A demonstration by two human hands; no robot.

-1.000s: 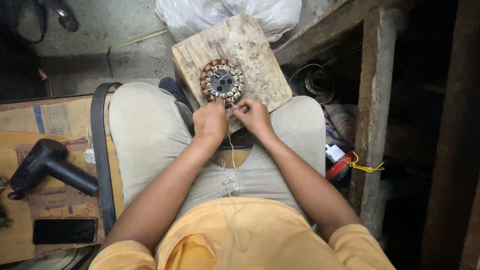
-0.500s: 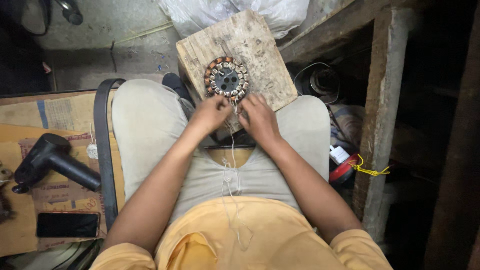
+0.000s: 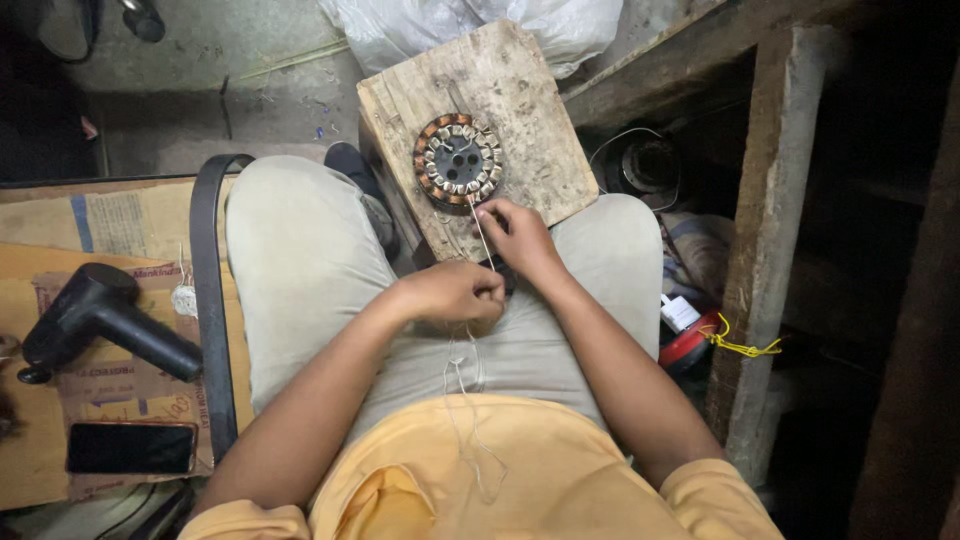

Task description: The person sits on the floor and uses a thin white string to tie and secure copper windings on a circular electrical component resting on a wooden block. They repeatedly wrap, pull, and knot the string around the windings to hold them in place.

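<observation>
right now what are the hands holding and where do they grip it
Both hands pinch one thin white string. The right hand grips it near the round motor coil; the left hand grips it lower, over the lap.

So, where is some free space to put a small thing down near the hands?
The wooden block is bare at its far end and right side, beyond the round wound stator. The cardboard is bare between the black heat gun and the belt. It is crowded where the left hand and right hand pull the string.
</observation>
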